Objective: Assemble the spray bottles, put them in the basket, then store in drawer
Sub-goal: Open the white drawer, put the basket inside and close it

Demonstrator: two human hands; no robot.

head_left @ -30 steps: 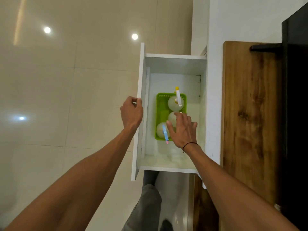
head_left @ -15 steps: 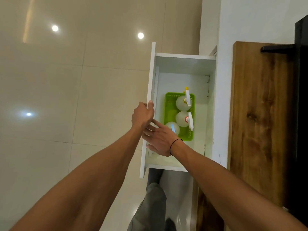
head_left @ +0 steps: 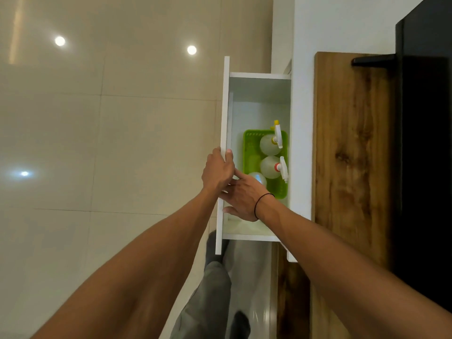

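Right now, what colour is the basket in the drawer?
Bright green. The basket shows best in the head view, holding the spray bottles.

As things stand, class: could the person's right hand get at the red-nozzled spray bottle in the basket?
Probably yes. The drawer is partly open, the green basket is uncovered, and the red-nozzled spray bottle stands exposed just beyond the right hand, which lies over the drawer. The left hand grips the drawer front, clear of the path.

- White drawer (head_left: pixel 259 94), pulled partly out.
- Green basket (head_left: pixel 250 152) rests on the drawer's floor, toward its right side.
- Three spray bottles (head_left: pixel 269 167) stand in the basket.
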